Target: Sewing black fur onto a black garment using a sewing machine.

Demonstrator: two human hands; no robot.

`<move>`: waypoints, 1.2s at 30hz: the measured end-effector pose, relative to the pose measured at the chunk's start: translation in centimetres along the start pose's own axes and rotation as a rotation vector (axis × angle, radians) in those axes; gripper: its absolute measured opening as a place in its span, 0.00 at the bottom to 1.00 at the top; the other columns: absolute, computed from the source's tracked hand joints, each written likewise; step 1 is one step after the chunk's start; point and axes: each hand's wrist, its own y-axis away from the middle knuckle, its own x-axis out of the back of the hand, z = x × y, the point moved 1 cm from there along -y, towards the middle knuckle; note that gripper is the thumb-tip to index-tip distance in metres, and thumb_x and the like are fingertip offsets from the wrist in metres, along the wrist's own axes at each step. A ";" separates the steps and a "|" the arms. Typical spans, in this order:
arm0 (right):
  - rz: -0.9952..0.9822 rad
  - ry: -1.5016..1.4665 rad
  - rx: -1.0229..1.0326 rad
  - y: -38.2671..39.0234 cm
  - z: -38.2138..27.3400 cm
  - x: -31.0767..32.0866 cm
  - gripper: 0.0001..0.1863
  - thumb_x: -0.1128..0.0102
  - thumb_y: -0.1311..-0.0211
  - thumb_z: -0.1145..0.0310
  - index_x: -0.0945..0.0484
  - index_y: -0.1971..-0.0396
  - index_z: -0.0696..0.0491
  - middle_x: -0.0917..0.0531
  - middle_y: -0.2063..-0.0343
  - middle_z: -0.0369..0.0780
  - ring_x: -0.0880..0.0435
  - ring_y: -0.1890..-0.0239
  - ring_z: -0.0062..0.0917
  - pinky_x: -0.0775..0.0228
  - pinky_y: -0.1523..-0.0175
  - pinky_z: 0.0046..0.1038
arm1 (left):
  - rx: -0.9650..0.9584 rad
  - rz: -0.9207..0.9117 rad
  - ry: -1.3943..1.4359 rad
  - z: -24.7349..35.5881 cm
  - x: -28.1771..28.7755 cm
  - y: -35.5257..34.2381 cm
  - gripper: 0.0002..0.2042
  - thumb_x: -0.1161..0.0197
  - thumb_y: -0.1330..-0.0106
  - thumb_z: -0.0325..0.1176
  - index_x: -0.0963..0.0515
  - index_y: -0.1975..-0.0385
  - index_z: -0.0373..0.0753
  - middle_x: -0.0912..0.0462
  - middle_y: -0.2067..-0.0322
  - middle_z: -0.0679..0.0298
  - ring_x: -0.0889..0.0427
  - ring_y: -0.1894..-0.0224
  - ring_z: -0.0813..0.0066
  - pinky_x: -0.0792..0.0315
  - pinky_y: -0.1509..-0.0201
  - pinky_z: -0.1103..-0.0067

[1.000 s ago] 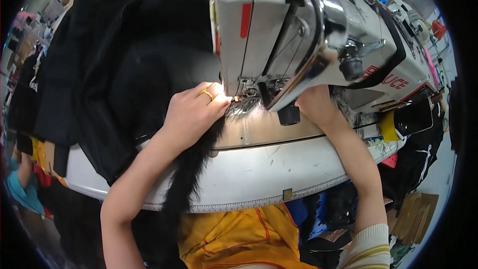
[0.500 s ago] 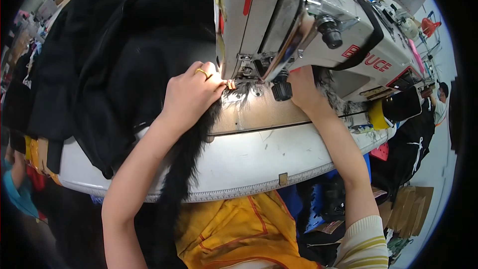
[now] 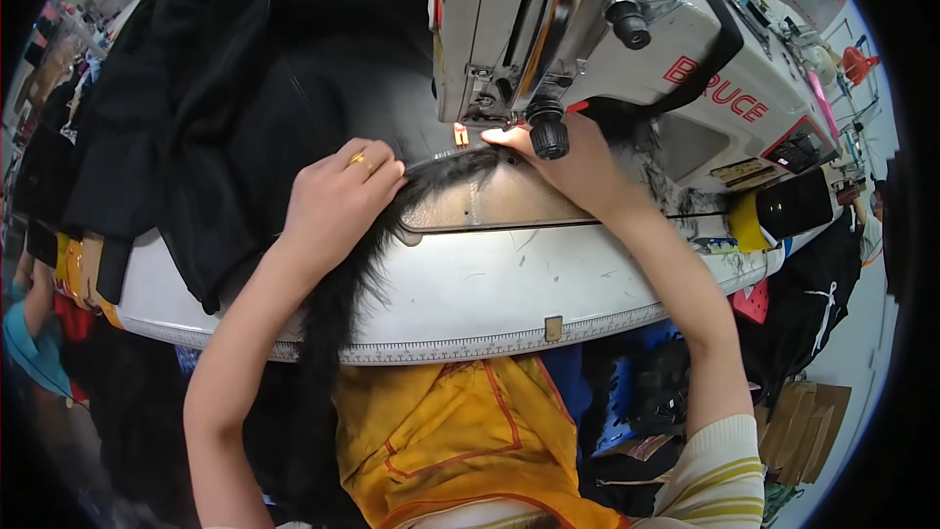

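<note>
My left hand (image 3: 343,198), with a ring on one finger, pinches the edge of a black garment (image 3: 245,108) together with its black fur trim (image 3: 338,299). The fur strip hangs from this hand over the table's front edge. My right hand (image 3: 578,167) is closed at the other end of the stretched seam, its fingertips on the fabric edge beside the needle area. A black knob of the sewing machine (image 3: 460,29) hides part of its fingers. Between the hands the fur edge runs nearly straight across the metal plate (image 3: 519,201).
A white table (image 3: 470,284) has a ruler strip (image 3: 490,345) along its curved front edge. Loose fur lies under the machine arm, near a yellow item (image 3: 749,225). Cardboard (image 3: 808,431) stands at the lower right. Another person's arm (image 3: 37,299) shows at the far left.
My left hand has moved left, away from the needle, drawing the fabric edge along. My right hand has come leftward out from behind the knob onto the edge. The view has shifted slightly.
</note>
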 end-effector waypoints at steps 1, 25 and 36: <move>0.079 0.020 0.070 0.2 -0.1 0.6 0.06 0.45 0.57 0.70 0.25 0.74 0.50 0.23 0.72 0.34 0.22 0.66 0.25 0.27 0.61 0.27 | 0.005 -0.011 0.004 0.0 0.1 0.4 0.05 0.34 0.48 0.30 0.23 0.72 0.42 0.23 0.70 0.70 0.21 0.66 0.75 0.26 0.71 0.80; 0.121 0.150 -0.126 2.5 3.7 2.6 0.11 0.40 0.49 0.72 0.20 0.63 0.47 0.18 0.64 0.32 0.18 0.68 0.27 0.25 0.65 0.26 | -0.181 0.056 0.014 -0.9 -4.1 -3.9 0.07 0.34 0.45 0.37 0.19 0.68 0.46 0.25 0.78 0.70 0.25 0.75 0.75 0.28 0.75 0.78; 0.139 0.169 -0.124 2.6 4.4 1.2 0.11 0.37 0.51 0.69 0.21 0.65 0.46 0.19 0.64 0.31 0.18 0.67 0.27 0.25 0.65 0.27 | 0.093 -0.054 0.279 -2.1 -2.9 -2.5 0.06 0.37 0.43 0.36 0.22 0.71 0.42 0.22 0.70 0.70 0.19 0.68 0.71 0.25 0.68 0.78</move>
